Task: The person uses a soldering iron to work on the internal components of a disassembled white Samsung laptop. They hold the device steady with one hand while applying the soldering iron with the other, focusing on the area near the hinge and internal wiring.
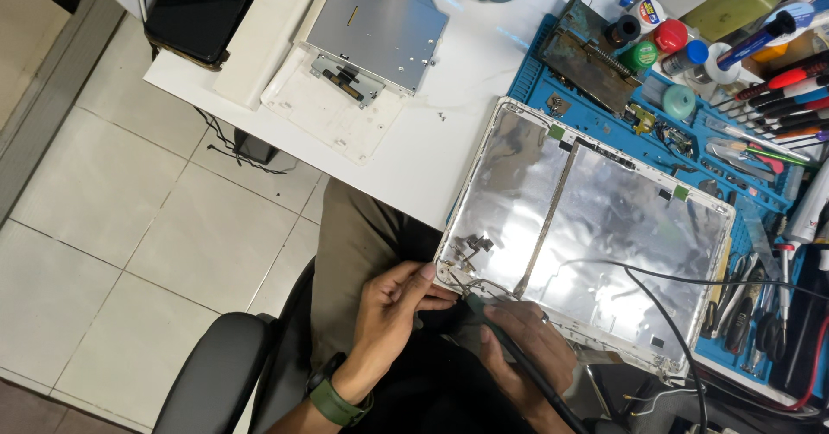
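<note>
The laptop lid shell (596, 227), foil-lined and already stripped of its screen, lies half on the white counter (466, 132), half on the blue repair mat (596, 114). The left hand (393, 313) pinches the shell's near corner by the hinge bracket (473, 248). The right hand (527, 343) grips a dark pen-like tool (518, 356) there. A removed optical drive (380, 28) sits apart; hinge and cables seemingly remain to be freed

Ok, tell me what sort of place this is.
Most likely an electronics repair bench. A blue work mat holds small parts, a row of screwdrivers lies at its far side, and an opened laptop lid shell lined with foil sits where the hands work, beside a removed silver drive.
</note>
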